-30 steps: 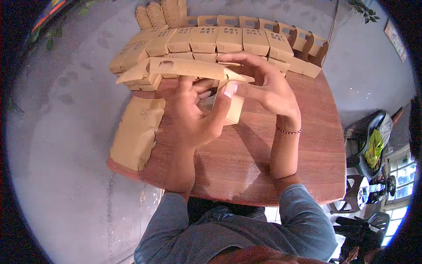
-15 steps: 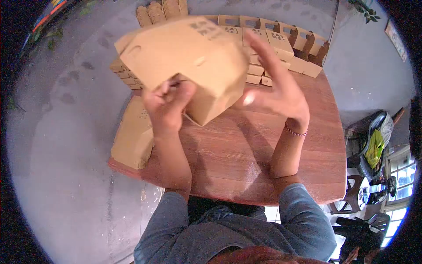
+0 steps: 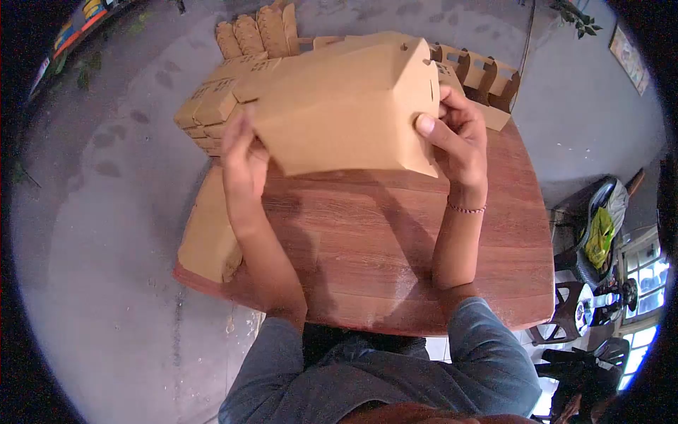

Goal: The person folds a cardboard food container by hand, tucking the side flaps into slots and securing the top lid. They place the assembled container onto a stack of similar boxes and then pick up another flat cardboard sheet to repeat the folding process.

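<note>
A brown cardboard box [image 3: 346, 109], partly folded, is held up above the table between both hands, its plain side facing me. My right hand [image 3: 462, 138] pinches the right end, with the thumb on the near edge and the fingers bent behind the end flap. At the other end, my left hand [image 3: 244, 155] grips the box's left edge; its fingertips are slightly blurred and partly hidden. Slots and a small hole show in the right end flap. Below my left hand, a flat stack of unfolded cardboard [image 3: 208, 233] lies at the table's left edge.
Folded boxes [image 3: 215, 102] are stacked at the back left, with upright scalloped cardboard pieces [image 3: 258, 32] behind them. Open-sided cardboard carriers [image 3: 491, 81] line the back right of the wooden table [image 3: 395, 247]. A grey wall borders the table's left side.
The box has been turned so its printed face no longer shows and its end flap points right. My right hand has closed on that end; my left hand has shifted to the left edge.
</note>
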The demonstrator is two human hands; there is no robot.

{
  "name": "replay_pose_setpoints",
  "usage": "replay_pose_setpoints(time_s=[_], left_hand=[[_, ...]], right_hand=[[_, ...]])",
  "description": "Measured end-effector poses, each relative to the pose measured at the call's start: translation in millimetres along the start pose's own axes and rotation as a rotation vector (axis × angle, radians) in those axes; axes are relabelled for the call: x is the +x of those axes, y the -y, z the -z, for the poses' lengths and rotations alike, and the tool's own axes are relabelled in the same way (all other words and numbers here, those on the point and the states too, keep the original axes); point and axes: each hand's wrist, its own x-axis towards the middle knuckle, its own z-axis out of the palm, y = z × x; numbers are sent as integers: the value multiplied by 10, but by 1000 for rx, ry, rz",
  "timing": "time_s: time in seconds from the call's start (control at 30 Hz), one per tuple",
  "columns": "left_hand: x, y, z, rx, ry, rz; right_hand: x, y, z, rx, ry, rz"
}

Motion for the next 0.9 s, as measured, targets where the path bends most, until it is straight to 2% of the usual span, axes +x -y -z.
replay_pose_setpoints(time_s=[0.03,0.1,0.13,0.17,0.23,0.27,0.33,0.37,0.4,0.43,0.47,0.6,0.63,0.67,0.7,0.73,0.77,0.83,0.9], left_hand=[[53,-9,-10,-5,4,-2],[169,-26,-13,825,-23,341],[178,-9,-5,951,13,227],[145,18,-12,950,8,228],[-4,-37,-395,745,-13,-83],[-71,-31,-508,746,-17,-83],[-179,0,-663,573,222,-386],[-191,42,-685,574,216,-386],[-204,88,-689,573,253,-441],[-213,121,-695,572,289,-496],[-221,134,-709,604,199,-478],[-207,158,-699,581,97,-437],[-169,177,-658,631,147,-568],[-140,189,-636,680,198,-698],[-130,180,-642,680,198,-697],[-126,157,-655,758,216,-783],[-118,147,-661,836,235,-871],[-104,163,-637,860,206,-895],[-97,151,-614,885,173,-922]], right_hand=[[-17,59,-26,-5,0,3],[-39,128,-104,-257,-91,60],[-52,126,-147,-310,-118,63],[-60,122,-171,-310,-114,60],[-68,114,-215,-553,-56,18],[-69,125,-271,-618,-45,25],[-66,183,-367,-703,16,1],[-57,190,-407,-789,72,-21],[-58,117,-437,-741,67,81],[-55,101,-467,-740,74,81],[-58,92,-495,-721,57,46],[-24,-37,-487,-668,25,-6],[-12,-130,-468,-668,25,-6],[1,-247,-450,-672,23,121],[14,-289,-476,-675,22,248],[10,-304,-512,-674,23,245],[10,-301,-562,-600,-10,220],[21,-240,-602,-527,-41,192],[41,-174,-604,-363,-46,-61]])
